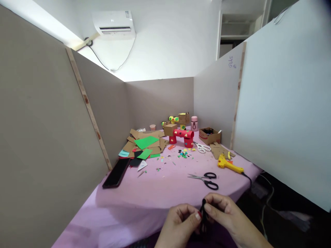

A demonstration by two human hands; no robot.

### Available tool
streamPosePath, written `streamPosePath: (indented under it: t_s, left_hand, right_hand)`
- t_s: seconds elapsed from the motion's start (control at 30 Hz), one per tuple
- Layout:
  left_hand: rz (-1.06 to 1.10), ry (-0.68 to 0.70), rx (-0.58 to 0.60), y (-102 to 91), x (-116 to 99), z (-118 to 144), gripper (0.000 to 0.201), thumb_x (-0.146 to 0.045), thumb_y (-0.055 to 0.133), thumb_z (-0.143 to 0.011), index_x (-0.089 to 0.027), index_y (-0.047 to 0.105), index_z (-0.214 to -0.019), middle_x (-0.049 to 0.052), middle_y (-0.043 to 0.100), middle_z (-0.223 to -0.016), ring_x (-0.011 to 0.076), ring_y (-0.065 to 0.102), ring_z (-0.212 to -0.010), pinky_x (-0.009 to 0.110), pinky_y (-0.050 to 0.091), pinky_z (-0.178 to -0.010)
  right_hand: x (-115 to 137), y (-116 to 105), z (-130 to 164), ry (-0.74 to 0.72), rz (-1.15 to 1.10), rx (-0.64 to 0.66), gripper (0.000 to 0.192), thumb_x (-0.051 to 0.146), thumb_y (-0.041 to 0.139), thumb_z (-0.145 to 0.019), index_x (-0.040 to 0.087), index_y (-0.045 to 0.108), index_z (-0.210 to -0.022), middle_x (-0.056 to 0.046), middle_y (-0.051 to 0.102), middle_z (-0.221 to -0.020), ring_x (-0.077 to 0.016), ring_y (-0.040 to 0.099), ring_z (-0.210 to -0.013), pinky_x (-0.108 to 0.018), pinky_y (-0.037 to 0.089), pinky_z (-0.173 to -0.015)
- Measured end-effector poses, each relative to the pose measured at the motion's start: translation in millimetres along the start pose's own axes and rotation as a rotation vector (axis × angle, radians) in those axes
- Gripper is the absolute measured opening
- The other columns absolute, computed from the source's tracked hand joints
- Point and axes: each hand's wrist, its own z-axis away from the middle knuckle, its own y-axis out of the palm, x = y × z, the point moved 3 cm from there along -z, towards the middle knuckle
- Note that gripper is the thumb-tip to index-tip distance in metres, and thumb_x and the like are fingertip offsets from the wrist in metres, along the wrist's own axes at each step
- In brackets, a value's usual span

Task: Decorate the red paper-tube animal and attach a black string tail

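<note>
Close to the table's front edge, my left hand (pixel 181 222) and my right hand (pixel 222 215) meet, thumbs and fingers pinched on a dark, narrow black piece (pixel 204 210) held upright between them. Its lower part hangs into shadow, so its exact kind cannot be made out. Beyond my hands lie black-handled scissors (pixel 207 179), blades partly apart and pointing left. Farther back stands a red tube figure (pixel 184 134) with heart-shaped spots and a cardboard box (pixel 170 130) at its left end. Behind it is a yellow spotted figure (pixel 173 119) with another cardboard box.
A yellow glue gun (pixel 229 164) lies at the right, its cord running off the edge. White scissors (pixel 202 148), paper scraps (pixel 184 154) and a small carton (pixel 210 136) are farther back. Cardboard sheets (pixel 156 150), green paper (pixel 146 142) and a phone (pixel 116 173) lie left. Panels enclose the table.
</note>
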Motion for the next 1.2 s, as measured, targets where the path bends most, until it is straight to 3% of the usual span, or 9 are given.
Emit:
streamPosePath:
  t_s: [0.17,0.3,0.43,0.67,0.8,0.97,1.1,1.13,1.2]
  left_hand:
    - [0.025,0.051,-0.010,-2.5,-3.7,2.4,0.037,-0.048,0.070,-0.069,-0.012,0.062,-0.061,0.002,0.061,-0.058,0.0118,0.050,-0.057,0.024,0.037,-0.060]
    - [0.130,0.049,-0.127,-6.5,-2.8,2.0,0.037,-0.048,0.074,-0.065,-0.015,0.059,-0.063,0.000,0.063,-0.060,0.0118,0.054,-0.061,0.023,0.040,-0.063]
    - [0.310,-0.042,-0.129,-5.4,3.6,-0.5,0.039,-0.048,0.076,-0.063,-0.015,0.057,-0.068,0.001,0.065,-0.067,0.0088,0.054,-0.053,0.019,0.037,-0.051]
    - [0.556,-0.253,-0.062,1.6,0.1,3.3,0.044,-0.040,0.085,-0.054,-0.016,0.051,-0.068,-0.008,0.054,-0.054,-0.0001,0.038,-0.039,0.013,0.023,-0.039]
    - [0.441,-0.207,0.006,0.3,9.0,0.1,0.047,-0.049,0.080,-0.057,-0.021,0.044,-0.067,-0.013,0.041,-0.037,0.0016,0.024,-0.029,0.016,0.018,-0.033]
    - [0.196,-0.129,0.012,-19.7,30.7,-5.7,0.054,-0.065,0.073,-0.052,-0.021,0.047,-0.067,-0.012,0.041,-0.033,0.0037,0.023,-0.025,0.019,0.017,-0.030]
    - [-0.058,0.046,-0.248,-35.4,7.4,1.6,0.048,-0.062,0.068,-0.064,-0.017,0.059,-0.081,-0.002,0.061,-0.064,0.0098,0.053,-0.057,0.018,0.035,-0.048]
    - [-0.108,0.110,-0.283,-34.4,-1.9,3.4,0.044,-0.058,0.067,-0.068,-0.017,0.062,-0.084,0.000,0.063,-0.072,0.0119,0.055,-0.068,0.020,0.039,-0.057]
    - [-0.148,0.153,-0.236,-25.8,-13.1,3.4,0.038,-0.053,0.067,-0.071,-0.017,0.064,-0.084,0.002,0.064,-0.078,0.0147,0.055,-0.076,0.023,0.040,-0.068]
  right_hand:
    - [0.3,1.7,0.5,0.030,-0.013,0.020,0.032,0.047,0.073,-0.074,0.016,0.062,-0.071,0.004,0.054,-0.058,-0.0118,0.045,-0.057,-0.022,0.036,-0.057]
    - [-0.6,0.8,0.8,0.022,-0.013,0.069,0.030,0.044,0.071,-0.077,0.017,0.062,-0.072,0.003,0.055,-0.060,-0.0119,0.046,-0.057,-0.022,0.036,-0.057]
    - [-5.1,-2.1,-0.7,0.001,0.026,0.087,0.028,0.044,0.069,-0.079,0.017,0.062,-0.074,0.003,0.056,-0.063,-0.0123,0.046,-0.058,-0.022,0.037,-0.057]
    - [-8.2,-2.9,-3.0,-0.017,0.073,0.072,0.027,0.043,0.067,-0.080,0.018,0.062,-0.073,0.003,0.055,-0.061,-0.0130,0.047,-0.059,-0.023,0.037,-0.057]
    - [-8.6,-4.1,-2.8,-0.021,0.040,0.008,0.027,0.044,0.070,-0.077,0.018,0.062,-0.074,0.005,0.053,-0.060,-0.0120,0.046,-0.058,-0.022,0.037,-0.056]
    - [-11.5,-5.2,-4.6,-0.017,0.040,-0.008,0.031,0.047,0.070,-0.076,0.018,0.061,-0.073,0.005,0.053,-0.059,-0.0118,0.045,-0.056,-0.022,0.037,-0.055]
    - [-11.1,-4.4,-6.5,-0.004,0.073,-0.003,0.034,0.050,0.069,-0.075,0.017,0.060,-0.071,0.004,0.052,-0.057,-0.0123,0.044,-0.054,-0.023,0.036,-0.054]
    - [-10.1,-3.3,-6.3,0.000,0.085,0.007,0.035,0.050,0.069,-0.074,0.017,0.060,-0.070,0.004,0.052,-0.056,-0.0126,0.044,-0.054,-0.023,0.035,-0.054]
    - [-7.6,-0.3,-5.4,0.015,0.106,0.026,0.036,0.051,0.069,-0.074,0.017,0.060,-0.069,0.003,0.051,-0.056,-0.0132,0.044,-0.055,-0.023,0.035,-0.054]
